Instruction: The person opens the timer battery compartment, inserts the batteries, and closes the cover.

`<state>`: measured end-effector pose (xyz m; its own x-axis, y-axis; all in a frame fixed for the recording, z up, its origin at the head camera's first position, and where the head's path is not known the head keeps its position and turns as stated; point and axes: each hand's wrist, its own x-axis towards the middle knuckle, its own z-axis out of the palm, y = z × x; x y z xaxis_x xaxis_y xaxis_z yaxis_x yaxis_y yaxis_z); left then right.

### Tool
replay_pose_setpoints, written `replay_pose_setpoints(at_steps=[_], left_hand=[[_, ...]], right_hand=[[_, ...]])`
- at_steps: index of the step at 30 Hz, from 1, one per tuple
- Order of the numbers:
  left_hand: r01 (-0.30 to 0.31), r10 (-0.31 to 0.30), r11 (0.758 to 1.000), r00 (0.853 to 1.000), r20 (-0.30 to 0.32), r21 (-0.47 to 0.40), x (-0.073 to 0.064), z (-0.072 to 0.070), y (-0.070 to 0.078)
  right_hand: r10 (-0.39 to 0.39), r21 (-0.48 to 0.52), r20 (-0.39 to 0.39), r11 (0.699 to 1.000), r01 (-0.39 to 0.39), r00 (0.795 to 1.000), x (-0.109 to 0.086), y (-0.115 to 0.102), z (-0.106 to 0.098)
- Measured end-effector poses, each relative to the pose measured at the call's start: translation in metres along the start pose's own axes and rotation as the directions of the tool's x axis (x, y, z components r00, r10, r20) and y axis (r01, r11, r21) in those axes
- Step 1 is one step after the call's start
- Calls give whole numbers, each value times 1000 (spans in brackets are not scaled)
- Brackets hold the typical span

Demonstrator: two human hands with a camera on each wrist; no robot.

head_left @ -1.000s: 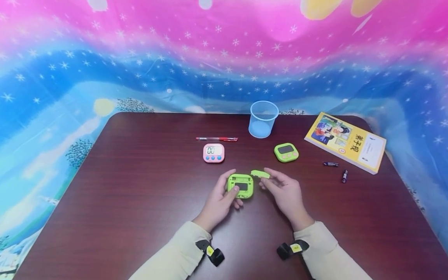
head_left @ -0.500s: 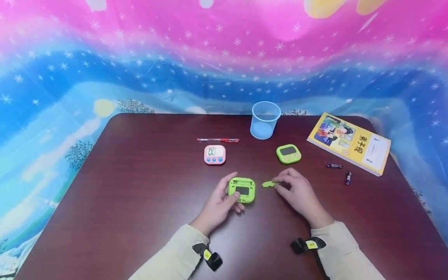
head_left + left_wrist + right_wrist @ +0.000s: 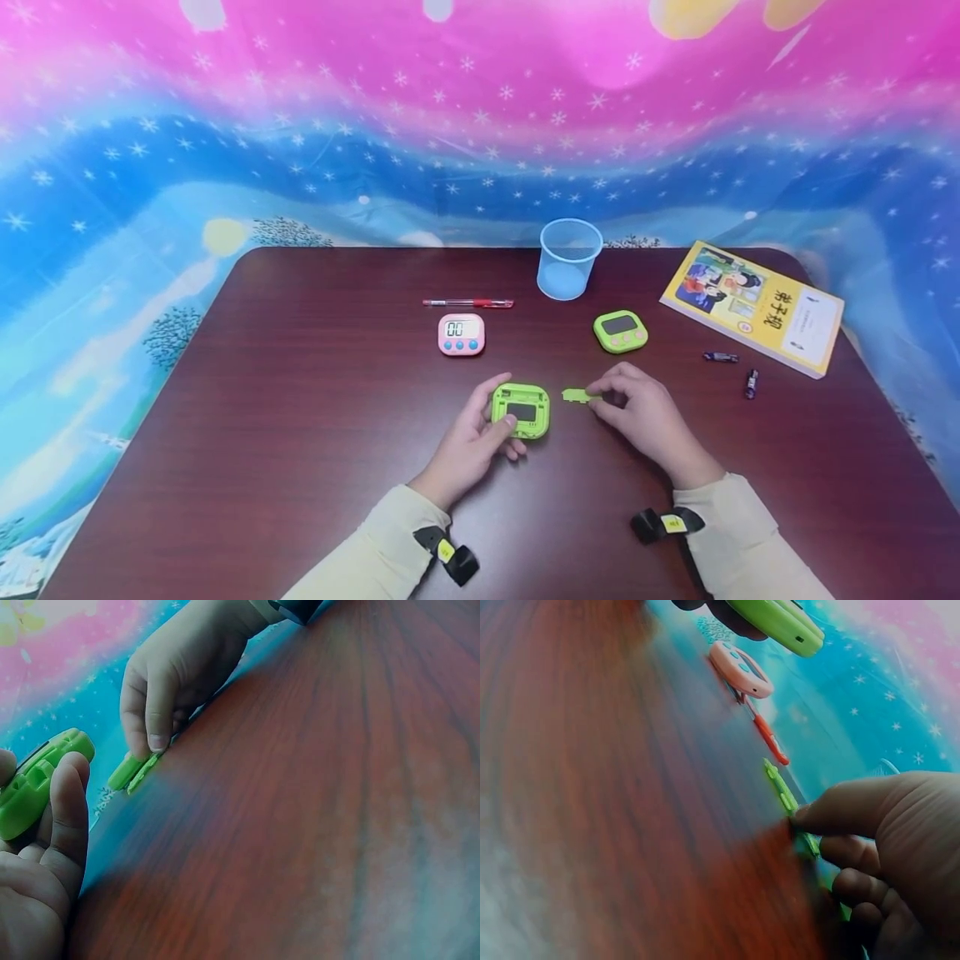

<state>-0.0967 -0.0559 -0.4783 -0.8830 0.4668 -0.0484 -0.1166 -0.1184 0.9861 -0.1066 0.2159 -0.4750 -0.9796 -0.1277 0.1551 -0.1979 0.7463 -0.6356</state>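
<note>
Above the table (image 3: 285,400), well inside its edges, with tabletop stretching wide leftward, the left hand (image 3: 474,437) grips a green digital timer (image 3: 523,411), back up, long axis crosswise, battery slot (image 3: 522,392) toward the far edge; just beside it the right hand (image 3: 643,410) pinches a crosswise battery cover (image 3: 576,395).
</note>
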Motion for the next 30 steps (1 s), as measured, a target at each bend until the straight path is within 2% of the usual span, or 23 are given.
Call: replay_pose_setpoints(at_steps=[4,7,9,12,15,17,21,25,28,30], left_hand=[[6,-6,1000,1000,-10,3,0,0,0],[18,-18,1000,1000,-20,1,-1,0,-2],[22,-22,1000,1000,-23,-1,-1,0,-3],[16,-16,1000,1000,-21,-2,-1,1,-3],[14,-14,1000,1000,-15,3,-1,2,-1],[17,-17,1000,1000,-13,1,-1,2,-1],[17,-17,1000,1000,-8,-1,-1,2,-1],[12,-12,1000,1000,-6,1,-1,2,-1],[10,-10,1000,1000,-7,2,-1,2,-1],[10,-10,1000,1000,-5,1,-1,2,-1]], right_hand=[[-13,20,-56,1000,14,998,0,4,-1],[-27,34,-145,999,32,989,-1,11,-6],[-26,40,-227,999,36,973,0,18,-11],[-2,21,-348,1000,10,937,0,29,-23],[48,-6,-416,998,-55,908,-1,41,-38],[87,-36,-432,993,-114,897,-3,48,-49],[204,-79,-418,963,-259,885,-8,66,-75],[379,-99,-304,900,-425,874,-16,86,-99],[498,-108,-206,844,-525,842,-24,99,-113],[550,-115,-162,814,-569,819,-29,104,-120]])
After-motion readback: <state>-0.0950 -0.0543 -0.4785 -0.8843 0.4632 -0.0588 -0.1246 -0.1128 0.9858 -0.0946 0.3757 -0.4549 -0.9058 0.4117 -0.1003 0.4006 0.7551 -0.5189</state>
